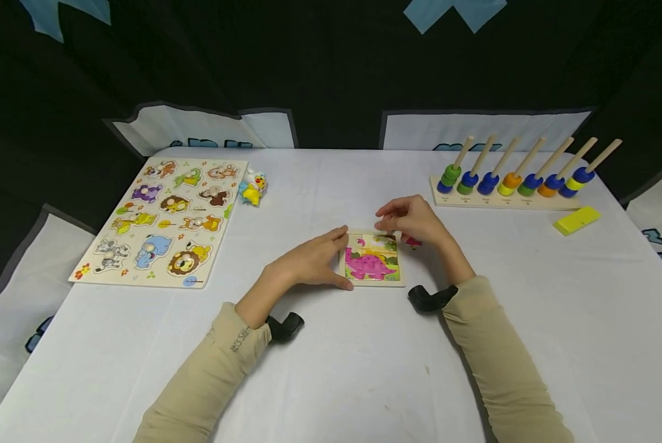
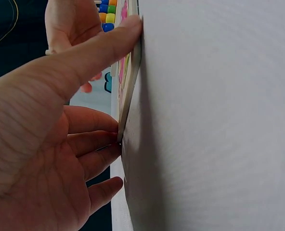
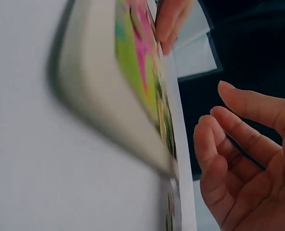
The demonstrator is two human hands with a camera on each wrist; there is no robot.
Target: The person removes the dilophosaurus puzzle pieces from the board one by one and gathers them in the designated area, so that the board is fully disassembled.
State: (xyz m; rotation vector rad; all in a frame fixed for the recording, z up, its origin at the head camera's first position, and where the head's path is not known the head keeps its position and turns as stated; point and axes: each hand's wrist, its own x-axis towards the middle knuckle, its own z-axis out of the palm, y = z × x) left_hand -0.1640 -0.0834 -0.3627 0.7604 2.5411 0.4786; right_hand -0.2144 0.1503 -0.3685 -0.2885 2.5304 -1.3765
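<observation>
Fingers and thumb of the left hand (image 1: 311,259) hold the dinosaur puzzle (image 1: 370,269) by its left side; the right hand (image 1: 414,220) is loosely curled, gripping nothing. Nearby sits a reddish piece (image 1: 413,243), partly hidden, hard to identify. White cloth (image 1: 331,375) covers the counter (image 1: 541,344); a dark curtain (image 1: 336,67) hangs behind.
</observation>
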